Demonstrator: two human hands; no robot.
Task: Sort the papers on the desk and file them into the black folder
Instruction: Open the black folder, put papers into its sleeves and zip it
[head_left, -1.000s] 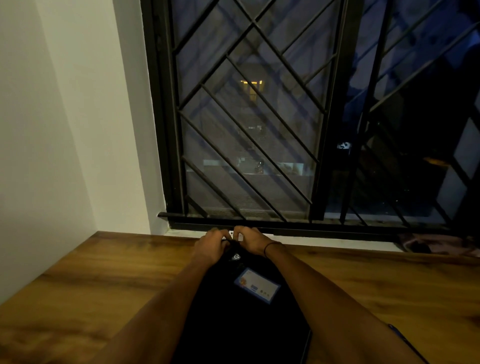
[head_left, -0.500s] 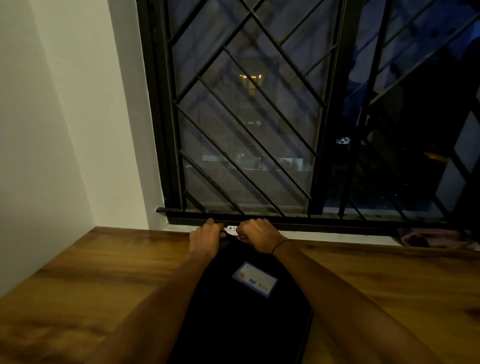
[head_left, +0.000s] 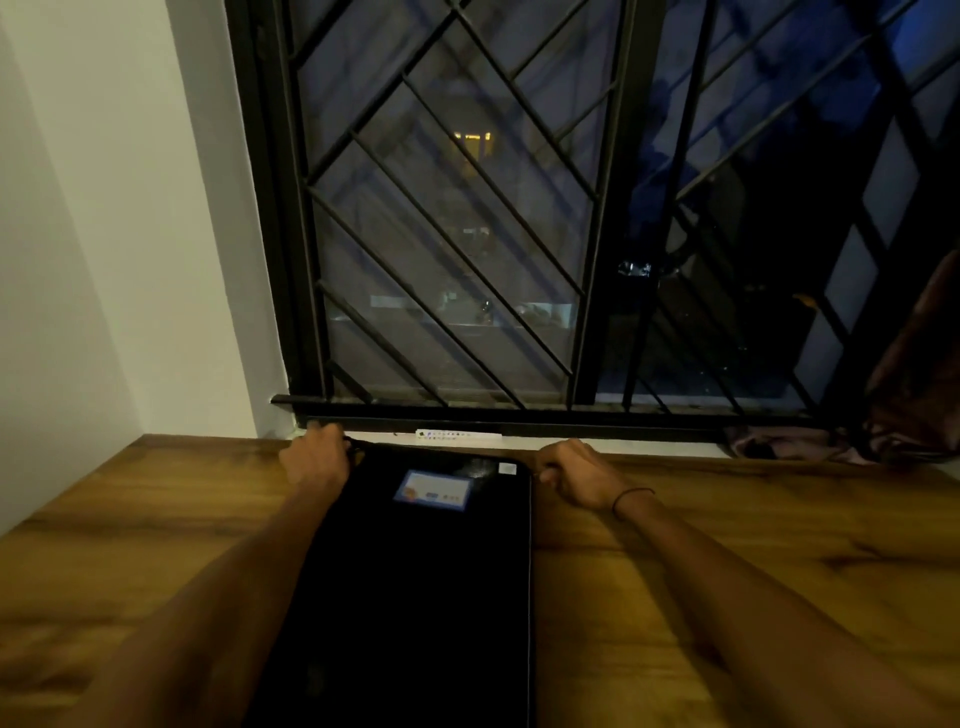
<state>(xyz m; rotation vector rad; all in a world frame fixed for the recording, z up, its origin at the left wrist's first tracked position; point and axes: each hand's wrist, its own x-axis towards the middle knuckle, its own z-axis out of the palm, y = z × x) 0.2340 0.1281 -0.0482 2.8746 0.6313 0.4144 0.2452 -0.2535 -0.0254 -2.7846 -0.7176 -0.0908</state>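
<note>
Left hand (head_left: 316, 458) and right hand (head_left: 574, 474) each pinch a far corner of the black folder (head_left: 415, 571) at the desk's (head_left: 727, 545) window edge; uneven pulling could jam its opening

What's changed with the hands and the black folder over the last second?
Both hands moved apart along the folder's far edge: the left hand to its left corner, the right hand to its right corner, each still gripping there. The folder stays flat on the desk.
</note>
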